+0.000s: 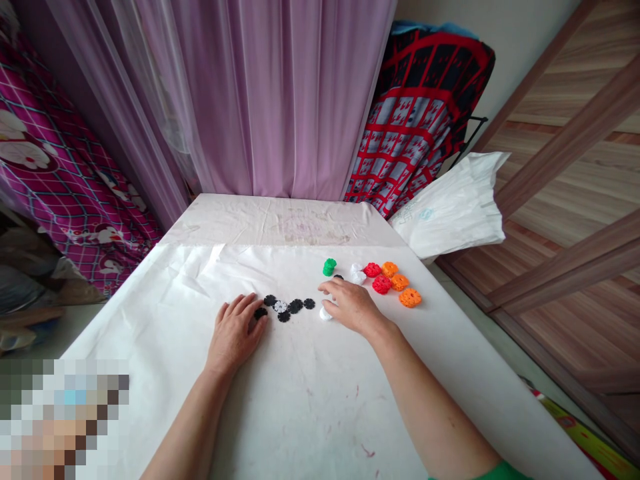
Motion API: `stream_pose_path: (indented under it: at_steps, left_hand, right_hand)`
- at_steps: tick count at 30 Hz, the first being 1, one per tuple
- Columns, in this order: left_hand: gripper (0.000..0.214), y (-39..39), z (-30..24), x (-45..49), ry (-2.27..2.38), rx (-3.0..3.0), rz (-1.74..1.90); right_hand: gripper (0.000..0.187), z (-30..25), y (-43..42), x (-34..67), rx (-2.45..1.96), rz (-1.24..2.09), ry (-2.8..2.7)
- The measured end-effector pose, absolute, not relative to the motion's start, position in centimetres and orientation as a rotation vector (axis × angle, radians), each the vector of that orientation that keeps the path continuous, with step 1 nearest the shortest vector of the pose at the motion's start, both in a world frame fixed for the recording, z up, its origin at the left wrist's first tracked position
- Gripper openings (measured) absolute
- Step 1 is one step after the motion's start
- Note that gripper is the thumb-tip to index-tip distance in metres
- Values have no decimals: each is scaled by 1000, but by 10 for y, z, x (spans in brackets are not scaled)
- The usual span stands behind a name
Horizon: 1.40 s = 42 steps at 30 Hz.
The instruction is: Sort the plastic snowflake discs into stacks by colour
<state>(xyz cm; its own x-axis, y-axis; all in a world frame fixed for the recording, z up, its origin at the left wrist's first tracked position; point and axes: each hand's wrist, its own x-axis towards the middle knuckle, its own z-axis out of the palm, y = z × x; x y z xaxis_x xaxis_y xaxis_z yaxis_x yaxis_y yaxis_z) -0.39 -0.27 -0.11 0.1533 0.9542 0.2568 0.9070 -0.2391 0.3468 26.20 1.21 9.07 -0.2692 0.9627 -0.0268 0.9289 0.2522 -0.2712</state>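
Several black notched plastic discs [296, 306] lie loose on the white-covered table [310, 373], with a white notched disc [281, 307] among them. My left hand [235, 333] rests flat at their left side, fingers spread, its fingertips beside a black disc [261, 312]. Over on the right, my right hand [350, 305] hovers low with its fingers apart and slightly bent. Beneath its fingers sits a white disc [325, 313], and another black disc [339, 277] shows partly behind the knuckles. Nothing is visibly gripped by either hand.
Behind my right hand stand a green disc stack [329, 267], white discs [357, 273], red clusters [382, 285] and orange clusters [410, 297]. A white plastic bag [450, 207] hangs at the table's right edge. Purple curtains [280, 100] border the far side.
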Motion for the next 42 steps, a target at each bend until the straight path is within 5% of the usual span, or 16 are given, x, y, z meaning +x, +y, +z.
stream_pose_path:
  at_steps: [19,42]
  left_hand:
    - [39,-4,-4,-4,1857,2295,672]
    - [42,-4,1,-3,1863,2270,618]
  right_hand:
    - [29,54,32,179,-1662,419,-2506]
    - [17,73,-6,273,-1865,434,-2094]
